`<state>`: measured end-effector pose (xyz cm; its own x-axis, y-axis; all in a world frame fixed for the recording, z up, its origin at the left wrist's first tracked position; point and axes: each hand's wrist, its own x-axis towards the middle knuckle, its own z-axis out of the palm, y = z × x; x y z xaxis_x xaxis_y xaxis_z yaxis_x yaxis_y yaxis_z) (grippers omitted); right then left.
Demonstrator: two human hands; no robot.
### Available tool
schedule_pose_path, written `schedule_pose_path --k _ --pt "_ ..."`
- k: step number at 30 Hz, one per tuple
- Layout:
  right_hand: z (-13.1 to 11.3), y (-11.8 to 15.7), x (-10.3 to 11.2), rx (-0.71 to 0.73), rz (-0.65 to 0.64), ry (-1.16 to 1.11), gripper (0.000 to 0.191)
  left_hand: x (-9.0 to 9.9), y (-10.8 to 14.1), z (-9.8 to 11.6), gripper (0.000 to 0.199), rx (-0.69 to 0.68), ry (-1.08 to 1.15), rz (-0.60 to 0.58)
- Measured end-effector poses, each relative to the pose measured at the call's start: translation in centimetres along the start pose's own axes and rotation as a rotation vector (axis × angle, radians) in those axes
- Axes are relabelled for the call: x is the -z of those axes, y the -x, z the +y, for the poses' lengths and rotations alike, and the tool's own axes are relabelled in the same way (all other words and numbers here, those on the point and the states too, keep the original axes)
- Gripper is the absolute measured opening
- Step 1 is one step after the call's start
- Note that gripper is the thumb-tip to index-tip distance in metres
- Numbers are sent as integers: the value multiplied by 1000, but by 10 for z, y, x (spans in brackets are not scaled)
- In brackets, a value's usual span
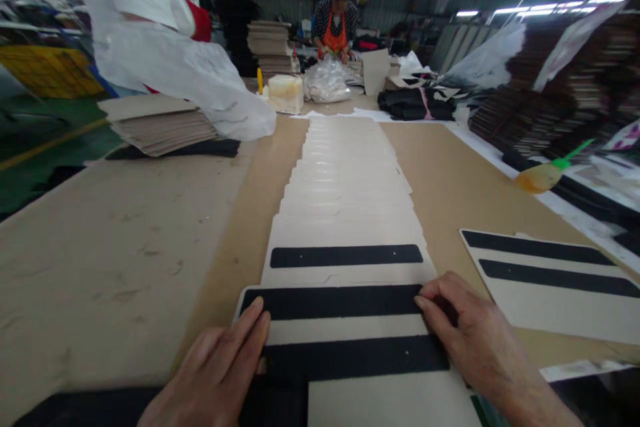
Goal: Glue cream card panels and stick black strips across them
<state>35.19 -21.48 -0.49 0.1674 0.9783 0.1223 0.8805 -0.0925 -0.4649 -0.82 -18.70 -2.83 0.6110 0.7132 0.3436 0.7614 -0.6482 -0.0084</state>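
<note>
In front of me lies a pale grey board (360, 330) with two black strips across it. The upper black strip (340, 302) runs along the board's far edge. My right hand (470, 327) pinches that strip's right end between thumb and forefinger. My left hand (220, 360) rests its outstretched fingers on the strip's left end. The lower black strip (360, 357) sits parallel and nearer to me. Below my left fingers is a dark piece (283, 393) covering the board's near left part; whether the hand touches it I cannot tell.
A row of overlapping pale boards (345, 180) runs up the table (440, 173). Another striped board (560, 307) lies at right, with a glue bottle (543, 177) beyond it. A board stack (163, 123) stands at left, near a person in white. Another person (335, 23) works behind.
</note>
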Motion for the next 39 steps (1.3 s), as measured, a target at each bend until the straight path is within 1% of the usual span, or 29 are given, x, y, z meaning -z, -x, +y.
schedule_pose_path --k 2,4,7,8,9,11,12,13,15,17,20,22,26,28,30,31,33,34,35,36,37,38,39 --pt "2 -1 0 86 5 57 23 10 -7 7 74 -4 -31 -36" --pt "-1 0 0 133 11 160 22 20 -17 14 75 16 -65 -108" --pt "-16 3 1 188 -19 436 19 36 -37 28 78 99 -89 -299" --pt "-23 4 2 212 -35 534 25 41 -44 33 79 130 -92 -356" --pt "-31 6 2 242 -52 622 38 45 -50 38 79 154 -93 -401" --pt "-46 10 2 317 -81 748 67 52 -62 46 78 175 -91 -452" --pt "-53 12 1 358 -100 786 77 54 -66 49 76 178 -91 -463" --pt "-60 13 1 390 -126 814 83 55 -69 52 74 178 -93 -469" --pt "-69 13 0 428 -182 835 83 56 -72 54 69 177 -98 -470" --pt "-71 13 0 432 -211 816 77 55 -70 53 65 182 -100 -460" --pt "-63 15 3 408 -182 754 69 52 -62 44 61 184 -70 -426" --pt "-51 18 6 393 -149 724 67 49 -55 36 61 178 -21 -383" --pt "-17 25 13 362 -69 692 62 43 -40 22 60 172 71 -267" --pt "-2 28 19 351 -56 641 57 38 -32 16 57 171 92 -208" --pt "4 33 26 328 -63 566 49 31 -25 9 55 157 105 -145" --pt "3 37 29 311 -53 524 44 27 -21 6 54 145 111 -111" --pt "-9 49 31 301 -8 426 37 19 -16 -1 52 116 125 -47" --pt "-20 57 29 317 15 372 37 15 -14 -5 50 105 134 -15" --pt "-32 64 25 357 17 309 41 12 -12 -8 48 96 145 15" --pt "-44 70 20 411 -21 250 52 9 -12 -12 45 94 158 47" --pt "-57 74 14 475 -85 199 64 7 -11 -15 42 97 176 81" --pt "-68 77 8 530 -156 164 73 5 -11 -18 39 105 199 112" --pt "-77 79 2 568 -221 143 76 5 -12 -20 36 122 228 140"
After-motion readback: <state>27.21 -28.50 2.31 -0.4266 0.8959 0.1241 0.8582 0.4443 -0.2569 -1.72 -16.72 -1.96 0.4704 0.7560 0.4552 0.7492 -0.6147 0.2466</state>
